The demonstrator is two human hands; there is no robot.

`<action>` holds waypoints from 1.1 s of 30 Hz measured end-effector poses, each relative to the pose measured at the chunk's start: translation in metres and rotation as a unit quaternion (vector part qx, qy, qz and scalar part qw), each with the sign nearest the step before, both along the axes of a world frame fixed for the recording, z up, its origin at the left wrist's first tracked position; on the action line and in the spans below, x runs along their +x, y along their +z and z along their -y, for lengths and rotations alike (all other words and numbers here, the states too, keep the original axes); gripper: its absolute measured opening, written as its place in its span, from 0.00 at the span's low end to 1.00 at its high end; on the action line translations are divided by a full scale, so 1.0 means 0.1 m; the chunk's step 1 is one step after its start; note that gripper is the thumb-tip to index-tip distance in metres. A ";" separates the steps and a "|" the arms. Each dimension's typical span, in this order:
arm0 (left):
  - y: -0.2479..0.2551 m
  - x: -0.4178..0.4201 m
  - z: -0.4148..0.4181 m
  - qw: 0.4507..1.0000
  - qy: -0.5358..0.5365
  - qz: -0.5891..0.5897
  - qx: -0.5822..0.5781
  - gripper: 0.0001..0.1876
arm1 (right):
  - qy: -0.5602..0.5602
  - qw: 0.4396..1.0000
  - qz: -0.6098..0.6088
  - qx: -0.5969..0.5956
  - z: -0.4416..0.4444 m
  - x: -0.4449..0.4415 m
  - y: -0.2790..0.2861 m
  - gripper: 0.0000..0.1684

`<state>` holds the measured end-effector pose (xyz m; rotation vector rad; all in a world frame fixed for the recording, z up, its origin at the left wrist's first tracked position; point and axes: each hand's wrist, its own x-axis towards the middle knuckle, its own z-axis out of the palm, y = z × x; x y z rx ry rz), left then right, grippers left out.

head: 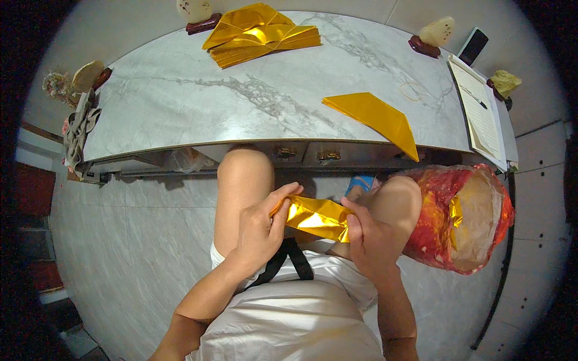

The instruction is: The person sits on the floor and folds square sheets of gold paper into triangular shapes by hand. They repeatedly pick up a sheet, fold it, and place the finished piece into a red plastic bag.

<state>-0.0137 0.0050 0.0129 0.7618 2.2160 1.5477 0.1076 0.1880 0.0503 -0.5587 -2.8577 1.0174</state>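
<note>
A folded strip of shiny gold foil paper (318, 218) is stretched between my two hands, above my lap. My left hand (266, 223) pinches its left end, thumb against fingers. At the other end, my right hand (368, 232) grips the foil, which is creased near the thumb. On the table in front lies a flat trapezoid stack of gold paper (377, 115), one corner reaching past the front edge. Farther back sits a thick bundle of folded gold paper (264, 38), with a thin band around it.
A red patterned bag (433, 225) stands open on the floor at my right, gold foil pieces inside. The marble-patterned table (180, 108) bears a notepad with a pen (476, 106), a rubber band (411, 91) and a grey cloth (81, 126). A phone (473, 46) leans at the back right.
</note>
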 end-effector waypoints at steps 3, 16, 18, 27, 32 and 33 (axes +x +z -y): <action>0.00 0.03 -0.01 0.999 -0.006 0.034 0.007 0.18 | 0.003 1.000 -0.008 -0.014 -0.01 -0.01 -0.02 0.20; -0.05 0.12 -0.05 0.989 0.006 0.128 0.074 0.17 | -0.006 0.999 -0.043 -0.023 -0.07 0.01 -0.04 0.19; -0.04 0.11 -0.06 0.991 0.001 0.114 0.064 0.16 | 0.000 0.999 -0.046 -0.006 -0.07 0.00 -0.02 0.19; 0.00 0.08 -0.07 0.987 0.027 0.151 0.052 0.19 | -0.008 0.999 -0.016 -0.030 -0.05 -0.01 -0.03 0.19; -0.02 0.12 -0.06 0.992 -0.001 0.118 0.032 0.21 | -0.010 0.999 -0.030 -0.005 -0.06 -0.04 -0.05 0.19; -0.02 0.13 -0.06 0.995 -0.020 0.100 0.021 0.21 | -0.016 0.999 -0.030 -0.005 -0.06 -0.04 -0.06 0.19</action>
